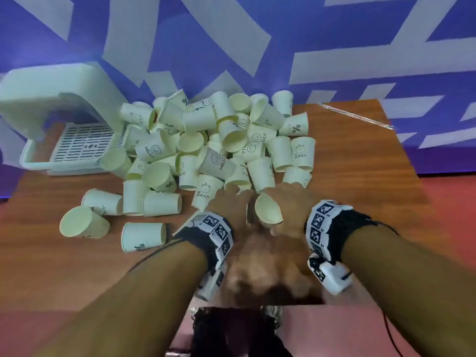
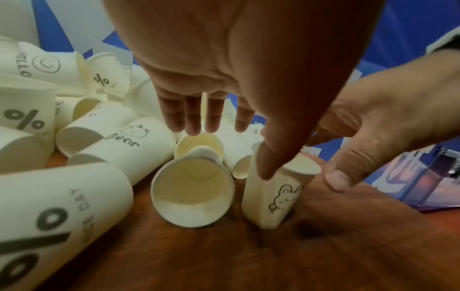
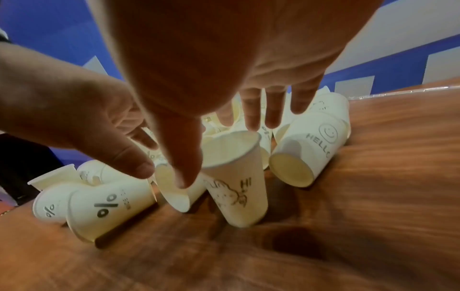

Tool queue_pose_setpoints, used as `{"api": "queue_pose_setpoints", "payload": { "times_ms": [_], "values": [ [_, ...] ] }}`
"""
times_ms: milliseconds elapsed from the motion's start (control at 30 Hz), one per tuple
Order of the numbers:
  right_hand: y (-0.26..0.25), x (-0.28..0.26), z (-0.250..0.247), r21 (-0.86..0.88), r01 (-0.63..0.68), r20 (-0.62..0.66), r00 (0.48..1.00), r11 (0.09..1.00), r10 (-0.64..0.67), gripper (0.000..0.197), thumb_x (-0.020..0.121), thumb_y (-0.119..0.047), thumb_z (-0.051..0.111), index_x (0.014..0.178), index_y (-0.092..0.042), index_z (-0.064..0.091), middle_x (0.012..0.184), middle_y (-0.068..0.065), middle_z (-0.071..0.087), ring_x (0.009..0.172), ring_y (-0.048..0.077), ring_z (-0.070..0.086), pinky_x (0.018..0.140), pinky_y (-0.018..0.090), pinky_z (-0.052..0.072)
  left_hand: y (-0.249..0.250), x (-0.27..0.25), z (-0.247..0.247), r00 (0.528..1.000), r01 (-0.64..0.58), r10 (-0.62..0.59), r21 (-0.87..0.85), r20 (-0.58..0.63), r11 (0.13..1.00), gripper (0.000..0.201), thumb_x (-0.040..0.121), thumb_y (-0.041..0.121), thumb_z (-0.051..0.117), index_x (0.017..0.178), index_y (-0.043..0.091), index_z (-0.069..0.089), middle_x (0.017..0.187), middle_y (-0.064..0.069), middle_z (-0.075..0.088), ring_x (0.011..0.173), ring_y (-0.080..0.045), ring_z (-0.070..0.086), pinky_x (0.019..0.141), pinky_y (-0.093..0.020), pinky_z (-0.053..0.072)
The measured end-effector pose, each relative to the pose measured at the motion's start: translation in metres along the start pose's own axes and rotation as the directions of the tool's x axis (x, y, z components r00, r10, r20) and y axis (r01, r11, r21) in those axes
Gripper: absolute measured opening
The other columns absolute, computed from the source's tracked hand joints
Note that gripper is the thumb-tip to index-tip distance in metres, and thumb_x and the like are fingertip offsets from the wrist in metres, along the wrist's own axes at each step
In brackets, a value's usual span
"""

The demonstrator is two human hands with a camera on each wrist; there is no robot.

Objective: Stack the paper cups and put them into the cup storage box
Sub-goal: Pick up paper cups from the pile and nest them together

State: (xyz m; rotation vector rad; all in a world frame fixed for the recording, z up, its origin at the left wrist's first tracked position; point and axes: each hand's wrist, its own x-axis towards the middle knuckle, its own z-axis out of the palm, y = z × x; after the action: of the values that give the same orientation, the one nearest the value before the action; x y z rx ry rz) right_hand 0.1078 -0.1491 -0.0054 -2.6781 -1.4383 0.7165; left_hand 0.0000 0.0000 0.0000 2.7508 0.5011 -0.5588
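Several cream paper cups [image 1: 206, 140] lie heaped on the wooden table [image 1: 360, 171]. A rabbit-print cup [image 2: 271, 193] stands tilted at the pile's near edge, its mouth [image 1: 268, 211] facing me. My right hand [image 1: 283, 207] arches over it, fingers [image 3: 251, 116] straight behind the rim and thumb [image 2: 336, 181] a little apart from its side. My left hand [image 1: 231, 202] hovers beside it with straight fingers [image 2: 191, 118]. Its thumb overlaps the cup's side; I cannot tell whether it touches. A cup on its side [image 2: 193, 193] lies under the left palm. The white storage box [image 1: 51, 99] stands back left.
The box has a slotted tray [image 1: 82, 145] at its open front. Loose cups [image 1: 144, 235] lie scattered front left. A clear plastic strip [image 1: 355, 115] lies back right. The table's front edge [image 1: 257, 304] runs just below my wrists. Bare wood shows at the right.
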Motion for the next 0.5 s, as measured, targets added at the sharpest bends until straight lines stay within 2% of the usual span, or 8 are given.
{"api": "queue_pose_setpoints", "payload": {
  "times_ms": [100,167,233,300,400,500],
  "values": [
    [0.005,-0.001,0.008,0.037,-0.014,-0.035,0.999,0.999,0.015,0.089,0.074,-0.051,0.074,0.149,-0.032,0.029,0.142,-0.004,0.046,0.125,0.024,0.046,0.100,0.040,0.044,0.003,0.006,0.007,0.997,0.073,-0.075,0.062,0.034,0.995,0.071,0.085,0.040,0.067,0.148,0.035,0.034,0.155,-0.008,0.022,0.132,-0.037,0.039,0.102,-0.045,0.042],
    [0.009,-0.001,0.013,0.054,-0.013,-0.043,0.999,0.998,0.016,0.084,0.078,-0.047,0.071,0.149,-0.032,0.028,0.135,-0.003,0.049,0.121,0.024,0.047,0.097,0.040,0.045,0.000,0.011,0.013,0.991,0.095,-0.104,0.102,0.085,0.990,0.064,0.089,0.029,0.063,0.147,0.032,0.037,0.154,-0.011,0.023,0.131,-0.038,0.043,0.102,-0.045,0.044],
    [0.010,-0.001,0.016,0.076,-0.020,-0.061,0.998,0.997,0.024,0.082,0.076,-0.046,0.071,0.146,-0.032,0.029,0.128,-0.002,0.050,0.117,0.024,0.050,0.093,0.040,0.046,-0.005,0.015,0.020,0.992,0.094,-0.102,0.097,0.080,0.991,0.058,0.091,0.027,0.063,0.145,0.029,0.042,0.152,-0.013,0.026,0.126,-0.037,0.049,0.100,-0.042,0.047],
    [0.009,-0.002,0.018,0.107,-0.030,-0.059,0.998,0.994,0.036,0.090,0.073,-0.050,0.072,0.146,-0.029,0.024,0.131,0.000,0.047,0.120,0.025,0.049,0.095,0.043,0.047,-0.007,0.016,0.025,0.995,0.081,-0.084,0.075,0.046,0.994,0.057,0.090,0.026,0.064,0.144,0.028,0.044,0.151,-0.014,0.028,0.122,-0.035,0.054,0.099,-0.041,0.049],
    [0.005,-0.001,0.021,0.184,-0.055,-0.039,0.997,0.981,0.064,0.102,0.074,-0.054,0.074,0.151,-0.025,0.014,0.145,0.002,0.036,0.130,0.026,0.043,0.102,0.046,0.044,-0.006,0.016,0.030,0.993,0.104,-0.105,0.017,0.054,0.994,0.059,0.087,0.015,0.064,0.142,0.024,0.044,0.151,-0.013,0.025,0.119,-0.037,0.055,0.097,-0.043,0.050],
    [0.001,0.001,0.022,0.216,-0.089,-0.056,0.993,0.972,0.104,0.087,0.079,-0.046,0.073,0.145,-0.022,0.022,0.140,0.004,0.040,0.120,0.025,0.051,0.095,0.042,0.049,-0.004,0.015,0.035,0.996,0.092,-0.092,-0.035,0.021,0.995,0.048,0.086,0.013,0.064,0.131,0.013,0.047,0.145,-0.011,0.031,0.108,-0.036,0.060,0.088,-0.045,0.052]
  ]
}}
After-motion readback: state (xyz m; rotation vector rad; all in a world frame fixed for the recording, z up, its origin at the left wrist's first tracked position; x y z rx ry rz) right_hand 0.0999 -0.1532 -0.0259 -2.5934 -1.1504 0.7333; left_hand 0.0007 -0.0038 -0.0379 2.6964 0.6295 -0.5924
